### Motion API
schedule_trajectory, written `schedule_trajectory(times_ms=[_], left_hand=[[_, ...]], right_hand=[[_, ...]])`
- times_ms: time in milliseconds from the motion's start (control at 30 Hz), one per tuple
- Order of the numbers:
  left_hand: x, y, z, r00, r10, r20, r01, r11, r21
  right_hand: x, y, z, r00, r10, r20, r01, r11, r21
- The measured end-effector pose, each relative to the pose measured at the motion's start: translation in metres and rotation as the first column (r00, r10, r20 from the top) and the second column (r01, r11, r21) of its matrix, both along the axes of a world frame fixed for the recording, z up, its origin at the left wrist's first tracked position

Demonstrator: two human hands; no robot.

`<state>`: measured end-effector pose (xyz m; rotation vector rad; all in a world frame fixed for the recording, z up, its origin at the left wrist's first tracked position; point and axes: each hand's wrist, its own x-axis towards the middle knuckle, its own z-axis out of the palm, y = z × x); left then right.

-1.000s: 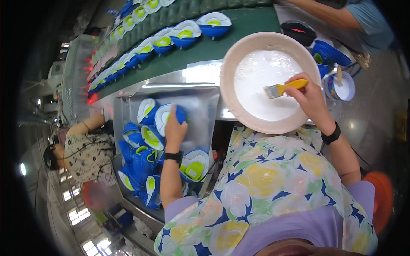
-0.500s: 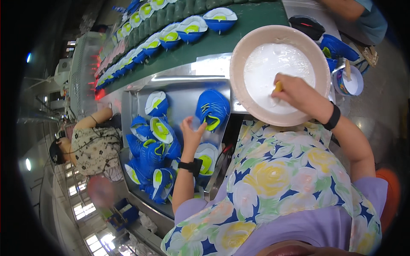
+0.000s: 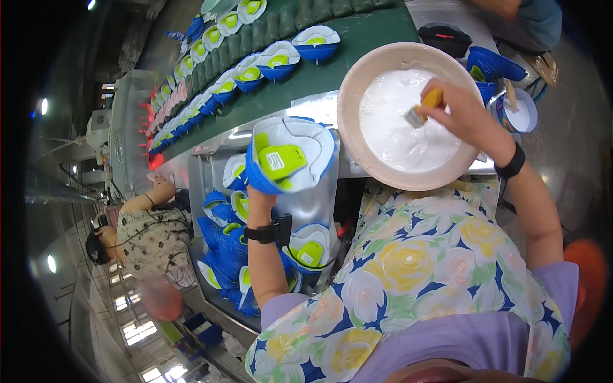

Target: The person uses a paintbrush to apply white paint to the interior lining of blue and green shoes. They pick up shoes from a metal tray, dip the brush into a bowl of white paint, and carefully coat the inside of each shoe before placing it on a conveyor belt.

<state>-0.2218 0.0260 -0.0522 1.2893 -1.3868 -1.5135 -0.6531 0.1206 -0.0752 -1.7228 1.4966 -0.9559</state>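
My left hand (image 3: 257, 195) grips a blue shoe sole (image 3: 288, 155) with a white inside and a lime-green patch, held up above the metal bin (image 3: 191, 185) with its inner side facing me. My right hand (image 3: 461, 110) holds a yellow-handled brush (image 3: 424, 106) whose bristles dip into the white glue in a wide beige basin (image 3: 357, 83). The basin sits just right of the raised sole. Both wrists carry black bands.
Several blue soles (image 3: 225, 246) lie piled in the bin under my left arm. More soles (image 3: 274, 62) ride in a row on the green conveyor belt (image 3: 357, 38) behind. A small cup of glue (image 3: 518, 113) stands right of the basin. Another person (image 3: 150, 236) works at the left.
My left hand has lifted one sole out of the bin and turned its inside toward me. My right hand keeps the brush in the basin, shifted slightly across the glue.
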Motion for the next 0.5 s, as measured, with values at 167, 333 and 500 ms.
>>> schedule_trajectory(times_ms=[167, 333, 500], left_hand=[[-0.026, -0.024, -0.009, 0.963, -0.258, 0.078, 0.251, 0.963, 0.095], [-0.086, -0.027, -0.011, 0.942, -0.287, -0.174, 0.319, 0.927, 0.197], [-0.126, -0.001, -0.010, 0.860, -0.131, -0.493, 0.198, 0.977, 0.085]], right_hand=[[-0.006, -0.017, 0.049, 0.981, -0.060, 0.187, 0.112, 0.953, -0.282], [0.002, -0.024, 0.060, 0.984, -0.010, 0.179, 0.077, 0.926, -0.369], [-0.003, -0.013, 0.050, 0.971, -0.205, 0.127, 0.233, 0.933, -0.274]])
